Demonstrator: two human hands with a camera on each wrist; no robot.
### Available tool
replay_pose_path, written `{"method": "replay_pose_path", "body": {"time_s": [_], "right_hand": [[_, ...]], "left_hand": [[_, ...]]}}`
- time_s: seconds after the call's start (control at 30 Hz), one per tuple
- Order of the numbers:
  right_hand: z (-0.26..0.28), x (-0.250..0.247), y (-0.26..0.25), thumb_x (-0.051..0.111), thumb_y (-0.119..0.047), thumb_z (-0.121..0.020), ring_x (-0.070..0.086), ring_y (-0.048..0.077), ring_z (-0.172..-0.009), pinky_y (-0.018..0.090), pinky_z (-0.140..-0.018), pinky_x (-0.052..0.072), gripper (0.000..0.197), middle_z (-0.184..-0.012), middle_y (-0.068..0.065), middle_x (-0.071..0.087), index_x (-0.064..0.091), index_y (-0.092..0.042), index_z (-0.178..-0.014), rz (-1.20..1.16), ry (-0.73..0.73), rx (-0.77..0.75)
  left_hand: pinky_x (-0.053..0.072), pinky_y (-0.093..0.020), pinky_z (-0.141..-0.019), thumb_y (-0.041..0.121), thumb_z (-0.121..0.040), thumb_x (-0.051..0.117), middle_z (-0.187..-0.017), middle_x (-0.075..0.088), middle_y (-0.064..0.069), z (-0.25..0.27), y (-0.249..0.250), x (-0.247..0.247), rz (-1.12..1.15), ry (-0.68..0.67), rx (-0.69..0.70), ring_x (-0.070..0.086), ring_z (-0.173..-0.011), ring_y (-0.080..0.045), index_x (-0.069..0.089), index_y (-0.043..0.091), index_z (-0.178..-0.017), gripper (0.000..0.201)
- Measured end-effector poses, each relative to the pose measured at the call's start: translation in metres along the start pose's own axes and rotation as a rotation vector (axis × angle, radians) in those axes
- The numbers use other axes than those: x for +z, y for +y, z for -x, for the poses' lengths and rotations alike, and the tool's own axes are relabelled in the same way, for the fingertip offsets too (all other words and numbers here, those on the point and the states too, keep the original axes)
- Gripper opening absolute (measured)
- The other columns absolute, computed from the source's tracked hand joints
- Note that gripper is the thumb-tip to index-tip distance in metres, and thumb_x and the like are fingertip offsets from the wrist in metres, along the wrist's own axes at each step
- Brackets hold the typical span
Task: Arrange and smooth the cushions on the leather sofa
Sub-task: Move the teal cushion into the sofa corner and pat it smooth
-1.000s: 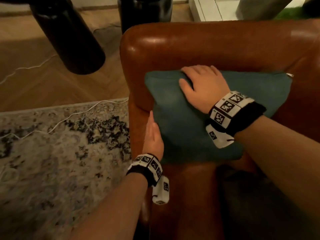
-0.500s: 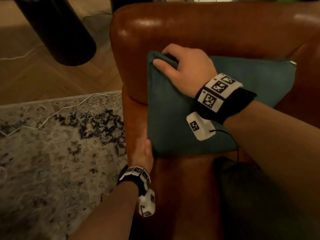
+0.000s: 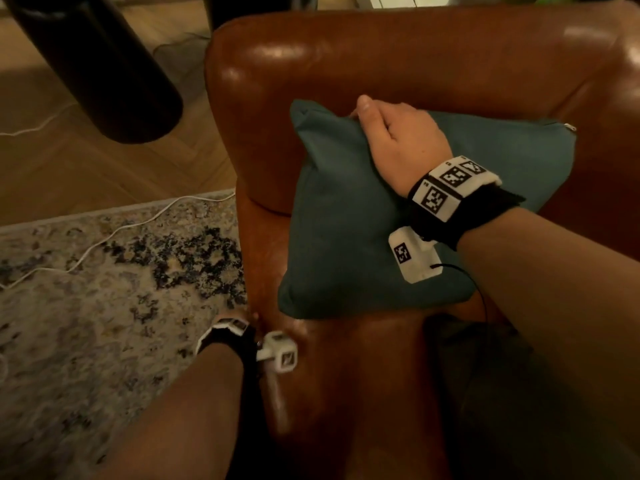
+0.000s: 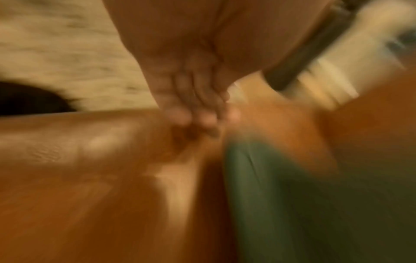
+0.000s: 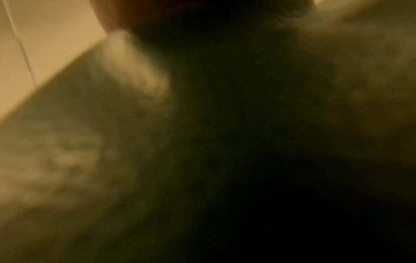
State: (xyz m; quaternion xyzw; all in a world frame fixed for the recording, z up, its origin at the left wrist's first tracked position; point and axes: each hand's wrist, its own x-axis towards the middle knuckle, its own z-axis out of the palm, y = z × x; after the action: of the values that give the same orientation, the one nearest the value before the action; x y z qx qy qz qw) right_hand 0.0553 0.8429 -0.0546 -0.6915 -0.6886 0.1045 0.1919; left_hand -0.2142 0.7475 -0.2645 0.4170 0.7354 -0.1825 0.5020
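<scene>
Left hand withdrew; right hand grips cushion

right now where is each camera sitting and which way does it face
Head: worn on the head, looking down at the brown leather sofa and the teal fabric cushion; both forearms show, the right hand gripping the cushion's top edge.
Left wrist: on the left wrist, looking along the left hand, whose straight fingers reach the sofa; blurred.
Right wrist: pressed close to the cushion, dark and blurred; its fingers cannot be made out.
Shared: head and left wrist both show the cushion and sofa.
</scene>
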Motion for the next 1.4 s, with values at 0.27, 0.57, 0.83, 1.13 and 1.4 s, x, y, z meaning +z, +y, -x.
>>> {"method": "replay_pose_path", "body": {"time_s": [0.27, 0.57, 0.83, 1.13, 1.4], "right_hand": [[0.013, -0.014, -0.008, 0.030, -0.035, -0.104, 0.050, 0.015, -0.127, 0.025, -0.105, 0.033, 0.044, -0.137, 0.000, 0.058, 0.054, -0.016, -0.137, -0.061, 0.137, -0.037], [0.045, -0.011, 0.069, 0.014, -0.050, -0.099, 0.026, 0.020, -0.145, 0.043, -0.120, 0.010, 0.059, -0.154, -0.002, 0.038, 0.035, -0.027, -0.150, 0.405, -0.013, 0.048], [0.023, -0.017, 0.031, 0.023, -0.048, -0.097, 0.042, 0.025, -0.136, 0.049, -0.114, 0.021, 0.055, -0.144, 0.001, 0.051, 0.052, -0.022, -0.138, 0.297, 0.008, -0.040], [0.007, -0.043, 0.098, 0.009, -0.068, -0.092, 0.052, 0.026, -0.121, 0.048, -0.113, 0.024, 0.073, -0.128, 0.003, 0.062, 0.060, -0.027, -0.124, 0.412, -0.179, 0.178], [0.017, -0.089, 0.162, 0.010, -0.059, -0.099, 0.058, 0.028, -0.099, 0.042, -0.097, 0.036, 0.067, -0.084, 0.000, 0.058, 0.065, -0.021, -0.098, 0.431, -0.138, 0.195]], "left_hand": [[0.038, -0.037, -0.108, 0.058, -0.099, 0.025, -0.136, 0.057, -0.003, 0.109, 0.106, -0.054, 0.775, 0.458, 0.651, 0.052, -0.125, -0.020, 0.051, 0.018, -0.137, 0.060], [0.043, -0.041, -0.070, 0.046, -0.100, 0.041, -0.067, 0.052, -0.013, 0.139, 0.163, -0.081, 0.833, 0.568, 0.558, 0.052, -0.072, -0.033, 0.057, -0.004, -0.076, 0.058], [0.029, -0.034, -0.056, 0.059, -0.091, 0.053, -0.062, 0.050, -0.008, 0.160, 0.186, -0.095, 0.777, 0.592, 0.472, 0.045, -0.057, -0.022, 0.048, 0.004, -0.060, 0.063], [0.038, -0.039, -0.066, 0.053, -0.088, 0.061, -0.064, 0.055, -0.009, 0.154, 0.176, -0.092, 0.938, 0.632, 0.442, 0.052, -0.066, -0.029, 0.053, 0.006, -0.060, 0.055], [0.042, -0.042, -0.095, 0.056, -0.087, 0.057, -0.123, 0.057, -0.014, 0.155, 0.158, -0.101, 0.547, 0.815, 0.555, 0.054, -0.114, -0.034, 0.055, 0.010, -0.120, 0.056]]}}
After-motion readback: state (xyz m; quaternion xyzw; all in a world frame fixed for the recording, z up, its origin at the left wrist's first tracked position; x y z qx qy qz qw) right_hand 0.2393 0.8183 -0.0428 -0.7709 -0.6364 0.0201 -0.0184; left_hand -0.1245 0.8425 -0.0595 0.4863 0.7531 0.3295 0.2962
